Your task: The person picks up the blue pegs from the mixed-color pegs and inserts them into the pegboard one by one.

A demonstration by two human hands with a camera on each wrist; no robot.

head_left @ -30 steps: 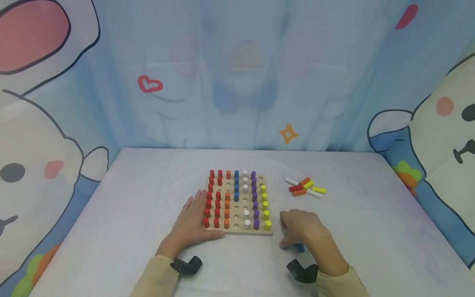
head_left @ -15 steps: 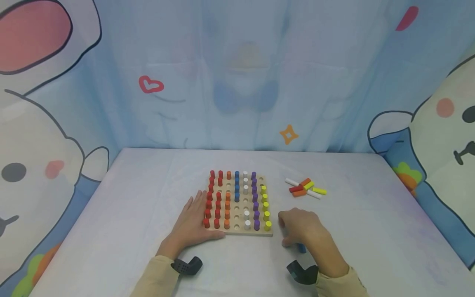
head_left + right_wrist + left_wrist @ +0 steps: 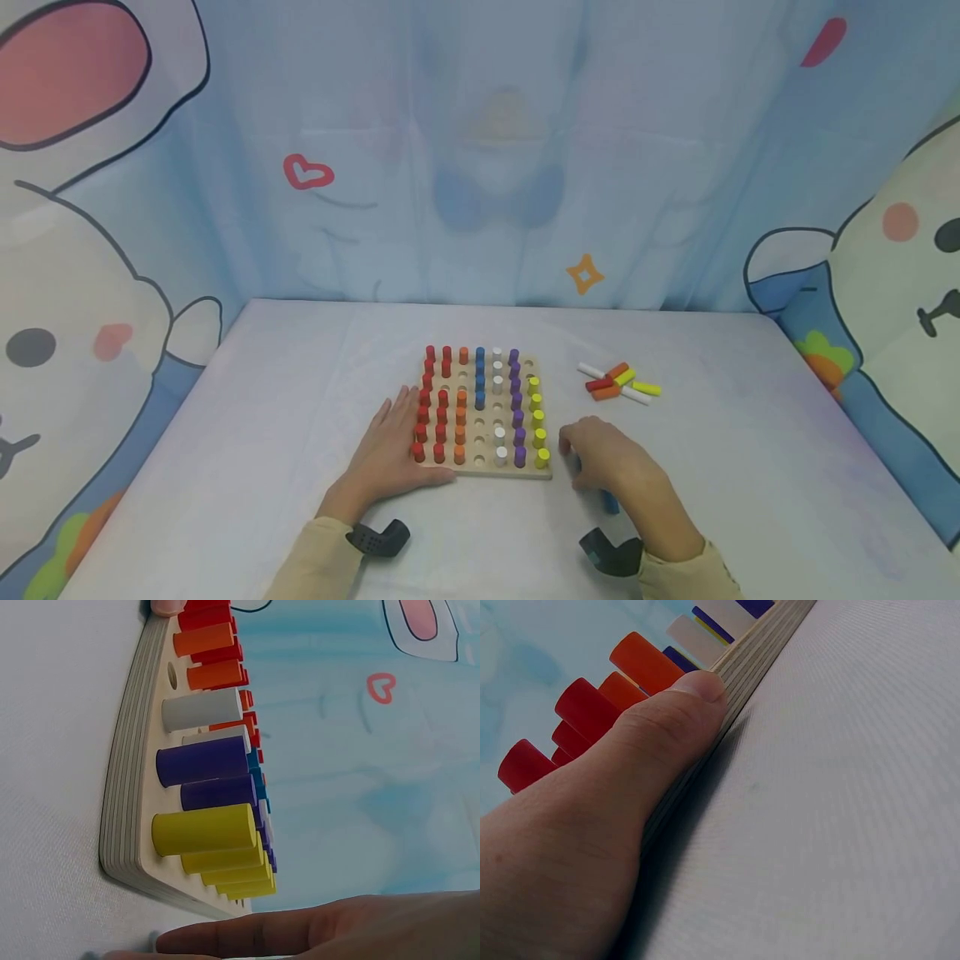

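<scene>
Left hand (image 3: 390, 450) flat, thumb against pegboard (image 3: 483, 471) near edge, mid-surface. Right hand (image 3: 607, 462) loosely curled just right of pegboard, over blue peg (image 3: 609, 502); grip unclear. Open surface (image 3: 300, 400) all round.

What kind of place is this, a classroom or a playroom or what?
Probably a children's play or activity corner: a wooden peg board full of coloured pegs sits on a cloth-covered table, loose pegs lie beside it, and a cartoon animal curtain hangs behind.
</scene>
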